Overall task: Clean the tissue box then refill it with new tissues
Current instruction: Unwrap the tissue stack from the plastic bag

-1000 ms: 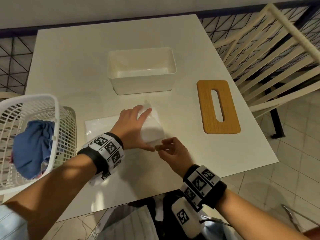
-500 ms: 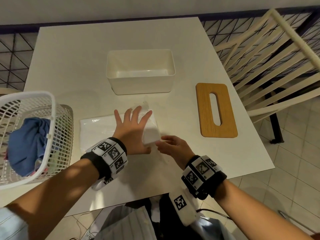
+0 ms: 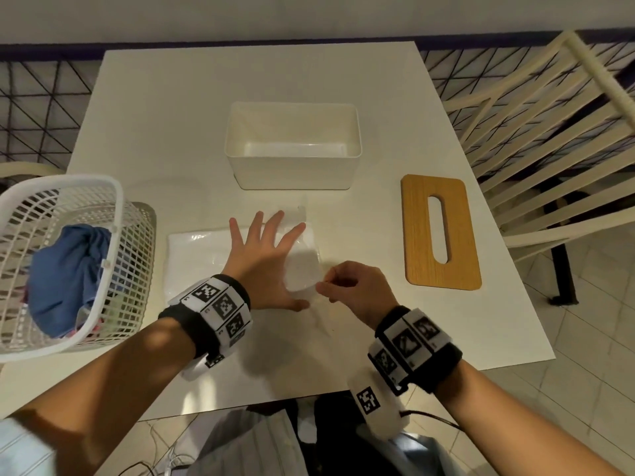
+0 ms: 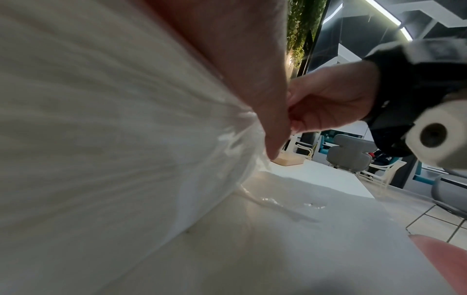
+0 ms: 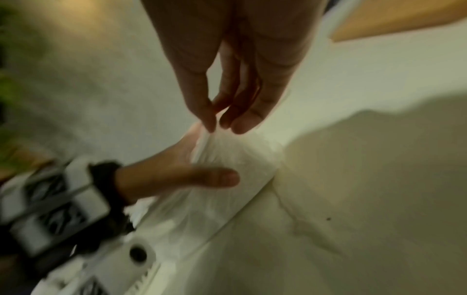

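A white tissue pack [image 3: 196,255] in clear plastic wrap lies on the table in front of me. My left hand [image 3: 264,255] lies flat on it with fingers spread, pressing it down. My right hand [image 3: 347,286] pinches the wrap at the pack's right end [image 5: 227,151] between thumb and fingertips. The open white tissue box [image 3: 292,146] stands empty behind the pack. Its wooden lid [image 3: 439,231] with a slot lies flat to the right. In the left wrist view the pack [image 4: 113,129] fills the left side, and the right hand [image 4: 328,103] pinches beside my left thumb.
A white plastic basket [image 3: 68,262] holding a blue cloth [image 3: 68,269] stands at the table's left edge. A cream slatted chair [image 3: 549,139] stands to the right of the table. A strip of clear plastic [image 5: 298,221] lies on the table near my right hand.
My left hand has spread its fingers flat on the pack. My right hand has moved up to the pack's right end and taken hold of the wrap.
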The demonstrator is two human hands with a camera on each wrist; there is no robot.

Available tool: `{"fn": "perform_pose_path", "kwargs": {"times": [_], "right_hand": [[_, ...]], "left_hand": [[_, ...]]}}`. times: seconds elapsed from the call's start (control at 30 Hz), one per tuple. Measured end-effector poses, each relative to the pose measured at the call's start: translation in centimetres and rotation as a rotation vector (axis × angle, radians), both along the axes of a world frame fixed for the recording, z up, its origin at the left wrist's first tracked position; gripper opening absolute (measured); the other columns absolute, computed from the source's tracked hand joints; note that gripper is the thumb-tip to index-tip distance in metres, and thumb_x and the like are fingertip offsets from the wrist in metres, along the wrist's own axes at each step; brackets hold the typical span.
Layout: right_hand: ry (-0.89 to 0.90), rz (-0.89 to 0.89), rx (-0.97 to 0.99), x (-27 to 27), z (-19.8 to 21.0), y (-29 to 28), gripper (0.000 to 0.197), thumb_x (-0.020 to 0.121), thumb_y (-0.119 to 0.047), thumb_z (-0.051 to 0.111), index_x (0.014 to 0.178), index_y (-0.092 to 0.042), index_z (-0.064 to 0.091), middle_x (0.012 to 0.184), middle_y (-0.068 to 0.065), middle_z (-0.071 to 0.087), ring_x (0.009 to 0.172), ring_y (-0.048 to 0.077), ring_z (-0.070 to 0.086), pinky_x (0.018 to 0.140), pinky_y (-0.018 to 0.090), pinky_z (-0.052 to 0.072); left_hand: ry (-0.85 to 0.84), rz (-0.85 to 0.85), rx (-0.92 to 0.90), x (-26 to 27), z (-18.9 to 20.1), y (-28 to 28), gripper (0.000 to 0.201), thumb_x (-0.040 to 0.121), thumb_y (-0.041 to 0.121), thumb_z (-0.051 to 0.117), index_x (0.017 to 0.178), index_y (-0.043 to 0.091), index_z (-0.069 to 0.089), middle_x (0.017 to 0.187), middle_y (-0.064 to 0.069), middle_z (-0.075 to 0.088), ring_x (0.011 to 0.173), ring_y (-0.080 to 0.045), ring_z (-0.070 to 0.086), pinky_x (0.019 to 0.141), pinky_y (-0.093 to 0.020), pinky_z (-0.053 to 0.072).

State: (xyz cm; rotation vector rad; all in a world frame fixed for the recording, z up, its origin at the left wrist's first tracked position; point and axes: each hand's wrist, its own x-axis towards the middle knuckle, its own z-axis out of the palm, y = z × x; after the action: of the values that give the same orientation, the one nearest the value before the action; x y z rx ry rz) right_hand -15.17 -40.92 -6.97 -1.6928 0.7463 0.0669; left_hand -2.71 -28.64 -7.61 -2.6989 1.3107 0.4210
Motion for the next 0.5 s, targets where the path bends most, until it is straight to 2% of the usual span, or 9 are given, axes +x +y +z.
{"fn": "perform_pose_path", "kwargs": {"times": [0.07, 0.1, 0.13, 0.2, 0.27, 0.33, 0.4, 0.43, 0.5], "right_hand": [[-0.05, 0.016, -0.157, -0.7, -0.2, 1.0, 0.012, 0.078, -0.013, 0.068, 0.072, -0.019, 0.06, 0.071, -0.011, 0.058, 0.066, 0.001, 0.054, 0.062, 0.005, 0.045], [-0.076, 0.045, -0.184, -0.9, -0.3, 1.6, 0.006, 0.079, -0.011, 0.067, 0.077, -0.015, 0.063, 0.075, -0.008, 0.06, 0.069, 0.002, 0.054, 0.063, 0.005, 0.045], [-0.109, 0.097, -0.216, -1.0, -0.5, 2.2, 0.003, 0.081, -0.009, 0.065, 0.083, -0.01, 0.065, 0.08, -0.002, 0.063, 0.072, 0.007, 0.056, 0.065, 0.008, 0.047], [-0.219, 0.21, -0.337, -1.1, -0.7, 3.2, 0.013, 0.079, -0.001, 0.063, 0.091, -0.002, 0.069, 0.087, 0.011, 0.068, 0.074, 0.018, 0.061, 0.07, 0.015, 0.049], [-0.328, 0.265, -0.399, -1.3, -1.3, 3.8, 0.023, 0.075, 0.002, 0.06, 0.096, 0.002, 0.07, 0.088, 0.018, 0.072, 0.073, 0.022, 0.065, 0.075, 0.018, 0.048], [-0.353, 0.293, -0.391, -1.5, -1.6, 4.1, 0.029, 0.076, 0.004, 0.057, 0.103, 0.001, 0.069, 0.099, 0.016, 0.072, 0.083, 0.016, 0.064, 0.081, 0.016, 0.046], [-0.257, 0.283, -0.282, -1.9, -1.5, 3.6, 0.031, 0.082, 0.007, 0.053, 0.108, -0.003, 0.067, 0.108, 0.006, 0.068, 0.089, 0.007, 0.061, 0.082, 0.007, 0.045], [-0.192, 0.274, -0.206, -1.9, -1.4, 3.0, 0.029, 0.083, 0.008, 0.051, 0.106, -0.002, 0.067, 0.104, 0.003, 0.067, 0.084, 0.005, 0.061, 0.078, 0.004, 0.045], [-0.124, 0.151, -0.094, -1.7, -1.3, 1.5, 0.022, 0.087, 0.005, 0.049, 0.101, 0.001, 0.065, 0.089, 0.002, 0.065, 0.072, 0.007, 0.06, 0.07, 0.01, 0.049]], "left_hand": [[-0.002, 0.012, -0.015, -0.2, 0.0, -0.1, 0.127, 0.048, 0.079, 0.062, 0.148, 0.027, 0.003, 0.156, -0.012, 0.006, 0.143, -0.037, 0.006, 0.108, -0.067, 0.002], [-0.006, 0.014, -0.022, -0.3, 0.0, -0.2, 0.126, 0.048, 0.078, 0.063, 0.148, 0.027, 0.005, 0.156, -0.012, 0.009, 0.143, -0.036, 0.009, 0.108, -0.067, 0.003], [-0.011, 0.014, -0.023, -0.4, 0.0, -0.3, 0.127, 0.047, 0.077, 0.064, 0.148, 0.026, 0.007, 0.155, -0.012, 0.012, 0.142, -0.036, 0.013, 0.108, -0.067, 0.004], [-0.029, -0.005, -0.001, -0.4, -0.1, -0.3, 0.132, 0.043, 0.08, 0.065, 0.148, 0.024, 0.007, 0.154, -0.012, 0.016, 0.14, -0.035, 0.02, 0.108, -0.067, 0.008], [-0.035, -0.04, 0.028, 0.0, -0.2, -0.2, 0.141, 0.035, 0.084, 0.063, 0.148, 0.022, 0.006, 0.154, -0.012, 0.016, 0.138, -0.036, 0.023, 0.108, -0.068, 0.011], [0.0, -0.062, 0.031, 0.6, -0.1, 0.0, 0.144, 0.032, 0.088, 0.059, 0.148, 0.021, 0.005, 0.155, -0.013, 0.015, 0.138, -0.037, 0.022, 0.106, -0.068, 0.009], [0.003, -0.074, 0.025, 0.8, 0.1, 0.0, 0.139, 0.037, 0.087, 0.059, 0.148, 0.021, 0.007, 0.154, -0.013, 0.018, 0.137, -0.037, 0.025, 0.106, -0.068, 0.01], [-0.014, -0.078, 0.013, 0.8, 0.1, 0.0, 0.135, 0.04, 0.083, 0.062, 0.148, 0.02, 0.012, 0.152, -0.015, 0.023, 0.135, -0.038, 0.029, 0.105, -0.068, 0.013], [-0.038, -0.08, -0.021, 0.6, -0.2, 0.0, 0.125, 0.041, 0.069, 0.07, 0.145, 0.017, 0.025, 0.143, -0.019, 0.037, 0.124, -0.041, 0.042, 0.102, -0.067, 0.022]]}}
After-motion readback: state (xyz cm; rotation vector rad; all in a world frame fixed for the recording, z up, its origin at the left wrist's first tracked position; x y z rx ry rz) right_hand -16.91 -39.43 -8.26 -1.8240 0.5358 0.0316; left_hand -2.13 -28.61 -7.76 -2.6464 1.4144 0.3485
